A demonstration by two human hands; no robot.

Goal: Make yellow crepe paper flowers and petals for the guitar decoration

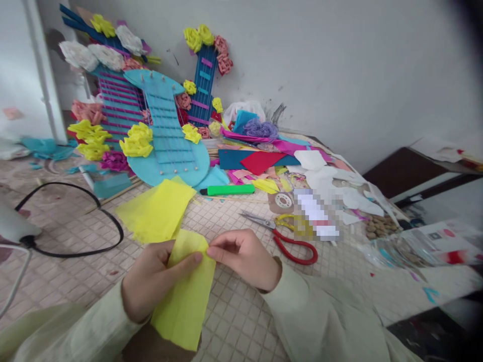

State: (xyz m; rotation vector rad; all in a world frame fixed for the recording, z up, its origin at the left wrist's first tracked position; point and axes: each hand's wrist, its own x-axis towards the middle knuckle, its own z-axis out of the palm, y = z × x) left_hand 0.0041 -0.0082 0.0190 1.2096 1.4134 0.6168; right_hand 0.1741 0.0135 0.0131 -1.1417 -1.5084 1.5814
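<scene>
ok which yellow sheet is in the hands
The strip nearest the person, held by the left hand and right hand; the other yellow sheets lie on the table beyond it.

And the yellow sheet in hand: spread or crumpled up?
Spread: the yellow sheet extends as a long strip, left hand gripping its upper part, right hand pinching its edge. Whether it is doubled, cannot tell.

Yellow paper strip (186, 306), tilted, upper edge pinched
</scene>
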